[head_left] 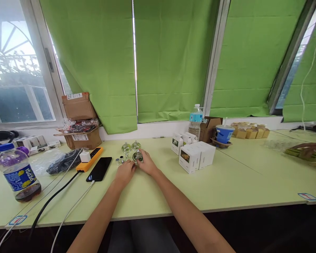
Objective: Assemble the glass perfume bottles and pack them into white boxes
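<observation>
My right hand (146, 162) is closed round the side of a small round glass bottle with a green label (138, 157), which stands on the pale green table (158, 196). Just left of it, my left hand (125, 172) rests with curled fingers by small silver caps; whatever its fingertips hold is too small to make out. Behind the hands stand two similar glass bottles, one at the left (126, 147) and one at the right (136, 144). A silver cylinder (118, 161) and a dark-topped one (122, 159) stand left of the held bottle.
A black phone (99, 169), an orange power strip (91, 159), cables and a Pepsi bottle (21, 175) lie or stand at the left. White boxes (196, 157), a water bottle (195, 121) and a blue cup (223, 134) are at the right. Another person's hand (309, 150) shows far right.
</observation>
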Demonstrator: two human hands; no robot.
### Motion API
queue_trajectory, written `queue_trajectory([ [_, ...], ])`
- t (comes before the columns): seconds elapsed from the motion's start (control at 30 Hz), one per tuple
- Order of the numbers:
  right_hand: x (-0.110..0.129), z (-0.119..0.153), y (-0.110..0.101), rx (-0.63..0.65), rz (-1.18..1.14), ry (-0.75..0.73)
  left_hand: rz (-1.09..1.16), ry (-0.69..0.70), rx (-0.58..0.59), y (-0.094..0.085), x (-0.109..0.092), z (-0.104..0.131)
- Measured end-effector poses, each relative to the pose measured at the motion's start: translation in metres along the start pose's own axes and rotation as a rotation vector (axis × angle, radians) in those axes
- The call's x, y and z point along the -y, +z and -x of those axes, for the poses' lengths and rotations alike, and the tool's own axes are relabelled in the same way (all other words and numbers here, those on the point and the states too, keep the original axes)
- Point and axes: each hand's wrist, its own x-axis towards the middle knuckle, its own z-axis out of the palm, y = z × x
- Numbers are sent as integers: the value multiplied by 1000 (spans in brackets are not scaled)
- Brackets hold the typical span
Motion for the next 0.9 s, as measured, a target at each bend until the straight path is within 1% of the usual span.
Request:
queue_trajectory([
  [0.23,1,0,0,-7,-19,-1,84,8,-31,1,1,-1],
  [0.43,-4,-2,4,-32,-64,17,205,28,-118,1,2,-1],
  [0.57,-4,-4,2,-33,-79,18,274,45,-162,1,-1,-1],
  [0.77,0,-5,-3,-23,-109,10,353,116,-170,-3,-5,1],
  [0.9,1,-5,-4,-29,-133,24,406,121,-172,-4,-6,0],
])
